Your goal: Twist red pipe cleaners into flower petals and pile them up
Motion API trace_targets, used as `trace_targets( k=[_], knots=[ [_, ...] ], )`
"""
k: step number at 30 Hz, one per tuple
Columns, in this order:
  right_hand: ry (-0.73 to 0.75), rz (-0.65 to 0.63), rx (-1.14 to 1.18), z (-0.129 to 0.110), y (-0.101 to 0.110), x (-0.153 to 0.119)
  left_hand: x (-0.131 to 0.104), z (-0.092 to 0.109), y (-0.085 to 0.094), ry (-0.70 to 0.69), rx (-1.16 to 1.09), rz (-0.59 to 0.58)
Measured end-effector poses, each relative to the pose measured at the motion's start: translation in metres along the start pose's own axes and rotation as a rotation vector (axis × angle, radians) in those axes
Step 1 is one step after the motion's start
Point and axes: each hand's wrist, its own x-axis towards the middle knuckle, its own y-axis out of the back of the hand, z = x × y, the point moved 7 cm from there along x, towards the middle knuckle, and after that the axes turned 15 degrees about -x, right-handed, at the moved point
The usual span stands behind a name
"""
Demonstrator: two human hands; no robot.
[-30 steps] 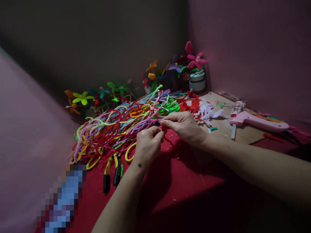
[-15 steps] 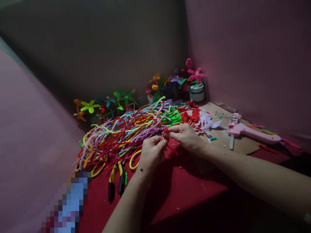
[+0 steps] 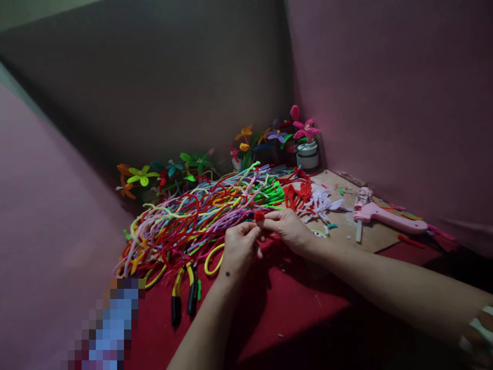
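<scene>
Left hand (image 3: 239, 246) and right hand (image 3: 290, 228) meet, pinching 1 red chenille piece (image 3: 259, 216) above the tabletop (image 3: 304, 290), apparently part-shaped; red petals (image 3: 292, 197) lie formed beside piled pipe cleaners (image 3: 185, 210), plenty unworked.

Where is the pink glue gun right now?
In the head view, the pink glue gun lies on the right, on the brown board, beyond the right forearm and to the right of the white fuzzy pieces.

Red fuzzy piece (image 3: 259, 216): small, rounded, held up, partly hidden.
</scene>
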Motion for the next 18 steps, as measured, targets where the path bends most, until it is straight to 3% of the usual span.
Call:
trace_targets(
  k=[4, 7, 10, 14, 18],
  knots=[
    [-0.050, 0.034, 0.091, 0.005, 0.002, 0.002, -0.001, -0.001, 0.003, 0.035, 0.092, 0.000],
    [-0.066, 0.104, 0.018, 0.005, 0.008, 0.003, 0.001, 0.011, 0.015, -0.111, 0.180, 0.082],
    [-0.140, 0.000, 0.020, 0.009, 0.001, 0.002, 0.002, 0.022, 0.026, -0.273, 0.134, 0.125],
    [-0.174, -0.140, 0.024, 0.013, -0.012, -0.001, 0.006, 0.018, 0.017, -0.238, 0.053, -0.054],
    [-0.168, -0.148, -0.062, 0.016, -0.015, -0.002, 0.002, 0.019, 0.021, -0.304, 0.143, 0.016]
  ],
)
